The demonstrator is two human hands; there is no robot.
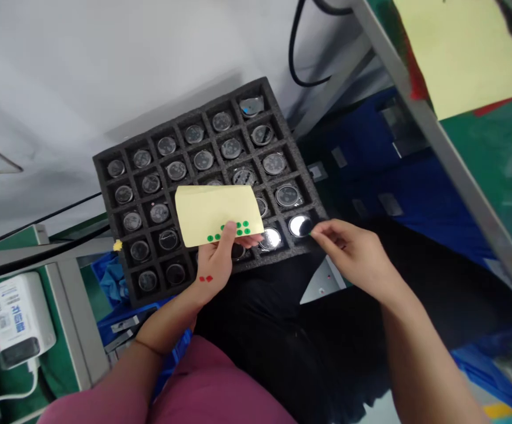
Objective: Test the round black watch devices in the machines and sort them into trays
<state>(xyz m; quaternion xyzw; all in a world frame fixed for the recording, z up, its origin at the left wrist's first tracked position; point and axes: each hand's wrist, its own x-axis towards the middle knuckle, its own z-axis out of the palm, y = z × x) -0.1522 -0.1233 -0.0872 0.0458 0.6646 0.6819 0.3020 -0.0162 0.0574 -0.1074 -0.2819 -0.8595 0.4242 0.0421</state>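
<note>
A black foam tray (298, 162) with a grid of compartments holds round, watch-like discs. My left hand (217, 262) grips a pale yellow sheet (212, 209) over the tray, thumb on top, near green round stickers (214, 238) along its lower edge. The sheet covers some compartments. Beside the lower right compartment my right hand (348, 250) is pinched, thumb and index finger together at the edge of a shiny disc (300, 225). A tiny green spot shows at those fingertips. Another bright disc (271, 238) lies one compartment to the left.
On the left, a white device (20, 318) with a cable sits on a green surface. Blue bins (371, 165) stand at the right under a metal-edged green bench (489, 171) bearing another yellow sheet (468, 53). Black cables (293, 53) hang near the top.
</note>
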